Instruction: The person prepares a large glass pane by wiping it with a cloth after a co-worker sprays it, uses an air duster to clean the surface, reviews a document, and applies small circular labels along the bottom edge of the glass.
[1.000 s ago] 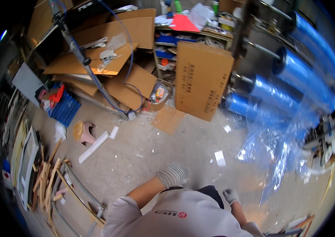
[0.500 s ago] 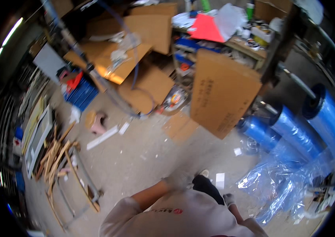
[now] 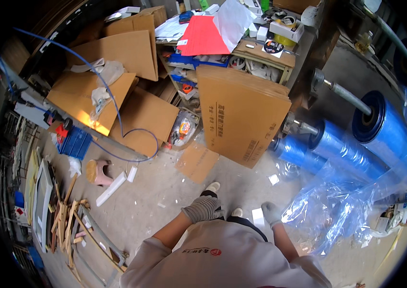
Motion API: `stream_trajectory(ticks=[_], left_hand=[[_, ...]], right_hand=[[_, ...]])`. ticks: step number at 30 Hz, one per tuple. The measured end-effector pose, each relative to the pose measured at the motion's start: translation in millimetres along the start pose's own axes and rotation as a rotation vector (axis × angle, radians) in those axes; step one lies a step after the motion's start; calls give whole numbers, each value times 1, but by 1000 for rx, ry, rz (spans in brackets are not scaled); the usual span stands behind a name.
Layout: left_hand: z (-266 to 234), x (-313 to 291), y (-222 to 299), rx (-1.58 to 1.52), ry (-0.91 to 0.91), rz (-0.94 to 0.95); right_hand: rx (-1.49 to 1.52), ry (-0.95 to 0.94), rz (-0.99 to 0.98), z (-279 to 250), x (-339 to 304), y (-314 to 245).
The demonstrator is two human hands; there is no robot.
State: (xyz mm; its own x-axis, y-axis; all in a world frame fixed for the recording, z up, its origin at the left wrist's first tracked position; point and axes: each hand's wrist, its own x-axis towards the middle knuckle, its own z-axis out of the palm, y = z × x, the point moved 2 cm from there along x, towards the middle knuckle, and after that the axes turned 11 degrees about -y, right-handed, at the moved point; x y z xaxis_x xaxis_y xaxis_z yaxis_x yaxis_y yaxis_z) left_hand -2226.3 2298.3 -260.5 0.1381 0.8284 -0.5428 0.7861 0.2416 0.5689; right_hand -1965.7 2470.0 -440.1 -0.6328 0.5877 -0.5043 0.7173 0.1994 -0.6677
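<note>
My left hand (image 3: 202, 210), in a grey striped glove, hangs in front of my body beside a dark trouser leg. Its fingers are loosely bent and nothing shows in them. Lower on the right, my right hand (image 3: 272, 214), in a pale grey glove, hangs at my side with loose fingers and no object visible in it. A white sheet (image 3: 257, 218) lies on the floor next to that hand. Ahead, a stack of flat brown cardboard (image 3: 242, 115) leans upright against a workbench (image 3: 285, 58), apart from both hands.
Blue film rolls (image 3: 381, 117) on metal shafts stand at right, with loose clear film (image 3: 328, 211) trailing over the floor. At left are wood strips (image 3: 62, 218), a pink stool (image 3: 99, 173) and a blue crate (image 3: 74, 143). A blue hose (image 3: 117, 103) loops before more cardboard (image 3: 148, 115).
The view has shifted, so the cardboard stack, workbench and film rolls now appear farther left. My left hand, smeared before, is sharp. One shoe now shows farther forward.
</note>
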Motion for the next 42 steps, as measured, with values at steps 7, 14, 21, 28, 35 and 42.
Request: stream_trajectory(ticks=[7, 14, 21, 28, 35, 42], left_hand=[[-128, 80, -69, 85, 122, 7], [-270, 150, -97, 34, 317, 124], [-348, 196, -65, 142, 486, 486], [-444, 296, -28, 280, 995, 428], [-480, 353, -11, 243, 1027, 64], [-337, 268, -19, -769, 451, 624]], right_hand=[[145, 116, 374, 11, -26, 17], [224, 236, 419, 32, 12, -58], [474, 357, 475, 55, 14, -134], [552, 374, 664, 115, -2, -113], [720, 420, 636, 112, 4, -126], [983, 576, 343, 52, 52, -156]])
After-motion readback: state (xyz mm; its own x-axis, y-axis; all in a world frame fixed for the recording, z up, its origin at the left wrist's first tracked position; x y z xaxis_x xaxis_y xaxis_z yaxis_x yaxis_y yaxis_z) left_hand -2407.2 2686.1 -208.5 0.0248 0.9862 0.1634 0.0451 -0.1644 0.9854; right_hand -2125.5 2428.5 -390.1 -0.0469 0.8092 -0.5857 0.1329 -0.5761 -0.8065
